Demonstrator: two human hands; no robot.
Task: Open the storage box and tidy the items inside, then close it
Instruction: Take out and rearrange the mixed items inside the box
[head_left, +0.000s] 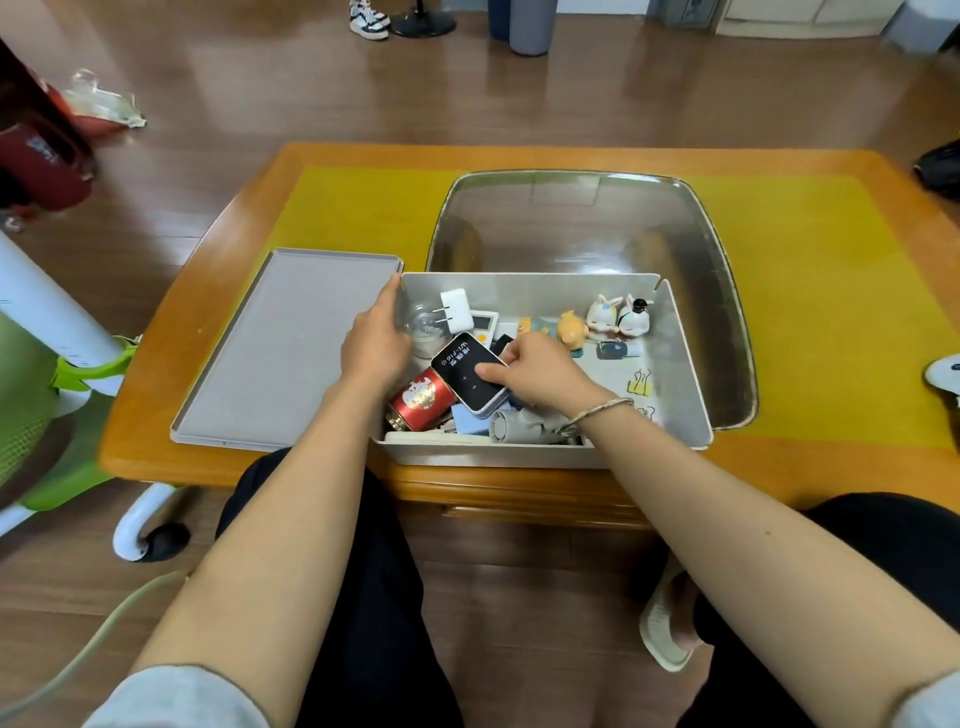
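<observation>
Lid (288, 345) lies upturned on table (249, 208) left of storage box (675, 364), parked clear, I reckon, for sorting. My left hand (376, 340) curls round clear glass jar (423, 325) in box's far left corner. My right hand (540, 371) pinches black-faced wifi device (467, 376), tilted over red tin (421, 397). Figurines (618, 314) grouped far right, likely sorted.

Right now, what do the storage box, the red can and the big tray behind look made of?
Storage box: likely matte grey plastic, with dull, even walls. Red can: probably printed metal, glossy with a gold rim. Tray: likely polished metal, giving mirror-like reflections.
</observation>
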